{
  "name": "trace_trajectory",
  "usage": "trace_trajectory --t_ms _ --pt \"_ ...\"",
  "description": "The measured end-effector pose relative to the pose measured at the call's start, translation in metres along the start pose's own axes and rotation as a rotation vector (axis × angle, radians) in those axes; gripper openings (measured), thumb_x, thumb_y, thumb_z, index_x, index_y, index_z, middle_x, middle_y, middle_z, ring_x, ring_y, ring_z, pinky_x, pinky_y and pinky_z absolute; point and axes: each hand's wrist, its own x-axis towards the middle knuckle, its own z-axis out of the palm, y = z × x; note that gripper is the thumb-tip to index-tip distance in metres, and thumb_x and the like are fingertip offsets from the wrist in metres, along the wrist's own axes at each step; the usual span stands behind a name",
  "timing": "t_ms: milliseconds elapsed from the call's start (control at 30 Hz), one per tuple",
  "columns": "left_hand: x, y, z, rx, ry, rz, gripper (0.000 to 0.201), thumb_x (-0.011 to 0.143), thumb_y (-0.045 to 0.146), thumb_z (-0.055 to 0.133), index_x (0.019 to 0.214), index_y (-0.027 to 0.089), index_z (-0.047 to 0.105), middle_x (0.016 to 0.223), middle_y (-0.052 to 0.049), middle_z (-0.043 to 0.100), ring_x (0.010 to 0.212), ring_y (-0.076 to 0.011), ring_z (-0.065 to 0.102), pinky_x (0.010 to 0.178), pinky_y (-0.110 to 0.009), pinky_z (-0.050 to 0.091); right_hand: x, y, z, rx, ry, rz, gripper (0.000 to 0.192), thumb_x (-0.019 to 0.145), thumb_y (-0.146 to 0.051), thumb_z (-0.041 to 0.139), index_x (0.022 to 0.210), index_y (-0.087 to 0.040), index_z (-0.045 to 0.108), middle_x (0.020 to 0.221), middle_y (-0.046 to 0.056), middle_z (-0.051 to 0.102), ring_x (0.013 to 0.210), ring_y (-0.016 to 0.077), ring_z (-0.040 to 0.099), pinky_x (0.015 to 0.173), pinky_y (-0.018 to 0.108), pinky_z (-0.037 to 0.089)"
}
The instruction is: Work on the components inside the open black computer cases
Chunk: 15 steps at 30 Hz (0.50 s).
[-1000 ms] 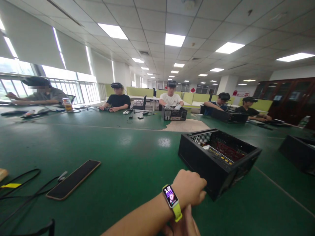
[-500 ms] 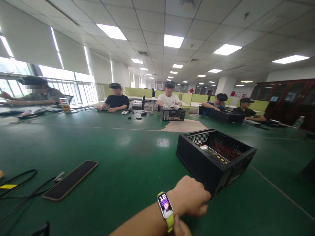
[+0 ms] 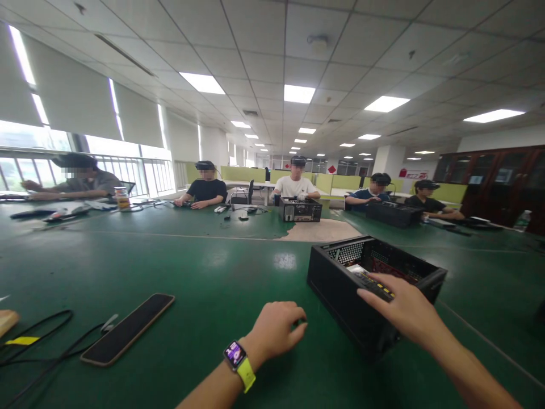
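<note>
Right hand rests on the black case, grip loose; left hand half-curled, empty

We seem to be in an open-plan office: ceiling light panels, green partitions, people along a long bench.
</note>
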Motion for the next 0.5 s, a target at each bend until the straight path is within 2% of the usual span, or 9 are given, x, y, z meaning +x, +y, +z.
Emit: trace_trajectory --t_ms 33,100,167,233,300,367,433,500 --pt "-0.003 -0.003 -0.002 -0.012 0.011 -0.021 0.017 0.085 0.033 0.048 0.091 0.026 0.062 0.083 0.002 0.065 0.076 -0.0135 0.059 0.067 -0.024 0.043 0.020 0.010 0.000 -0.100 -0.023 0.011 0.077 0.068 -0.064 0.058 0.127 -0.014 0.054 0.127 0.015 0.054 0.117 0.0313 0.048 0.098 0.040 0.037" --pt "-0.009 -0.009 -0.007 -0.030 0.035 -0.050 0.016 0.085 0.033 0.049 0.089 0.026 0.063 0.081 0.002 0.065 0.075 -0.0131 0.058 0.067 -0.023 0.043 0.054 0.024 0.010 -0.196 -0.183 0.070 0.092 0.065 -0.064 0.061 0.137 -0.010 0.040 0.130 0.018 0.051 0.118 0.0319 0.048 0.096 0.038 0.038" --pt "-0.015 -0.014 -0.012 -0.040 0.053 -0.067 0.016 0.085 0.032 0.048 0.088 0.025 0.063 0.081 0.002 0.065 0.075 -0.0126 0.058 0.067 -0.023 0.043 0.072 0.029 0.024 -0.221 -0.329 0.147 0.091 0.068 -0.061 0.059 0.140 -0.010 0.035 0.128 0.018 0.052 0.113 0.0300 0.052 0.090 0.036 0.041" --pt "-0.018 -0.020 -0.022 -0.047 0.061 -0.077 0.017 0.086 0.031 0.048 0.088 0.025 0.063 0.082 0.002 0.065 0.075 -0.0123 0.058 0.068 -0.023 0.043 0.073 0.023 0.033 -0.263 -0.370 0.179 0.084 0.070 -0.058 0.056 0.140 -0.015 0.036 0.125 0.016 0.054 0.109 0.0300 0.055 0.086 0.037 0.042" --pt "-0.013 -0.025 -0.038 -0.054 0.078 -0.075 0.019 0.086 0.031 0.047 0.089 0.024 0.064 0.082 0.002 0.066 0.075 -0.0123 0.057 0.070 -0.023 0.043 0.057 0.006 0.034 -0.307 -0.361 0.147 0.084 0.069 -0.060 0.056 0.139 -0.018 0.038 0.121 0.017 0.057 0.106 0.0325 0.056 0.083 0.040 0.042" --pt "0.003 -0.026 -0.059 -0.060 0.129 -0.060 0.020 0.086 0.031 0.047 0.088 0.023 0.065 0.081 0.001 0.066 0.075 -0.0125 0.057 0.070 -0.023 0.043 0.031 -0.021 0.030 -0.271 -0.379 0.045 0.084 0.067 -0.066 0.056 0.136 -0.019 0.043 0.115 0.017 0.060 0.103 0.0340 0.057 0.082 0.041 0.043" --pt "0.031 -0.020 -0.079 -0.063 0.216 -0.028 0.021 0.085 0.031 0.046 0.087 0.023 0.066 0.081 0.001 0.067 0.075 -0.0129 0.057 0.069 -0.023 0.042 0.008 -0.056 0.028 -0.120 -0.416 -0.127 0.079 0.068 -0.070 0.053 0.129 -0.019 0.051 0.111 0.015 0.063 0.101 0.0321 0.059 0.081 0.040 0.044" --pt "0.064 -0.006 -0.095 -0.062 0.310 0.001 0.023 0.085 0.033 0.046 0.086 0.022 0.066 0.080 0.001 0.067 0.073 -0.0132 0.058 0.065 -0.023 0.041 0.000 -0.089 0.032 0.126 -0.474 -0.287 0.067 0.075 -0.069 0.046 0.121 -0.021 0.058 0.105 0.010 0.066 0.094 0.0263 0.062 0.079 0.036 0.046"
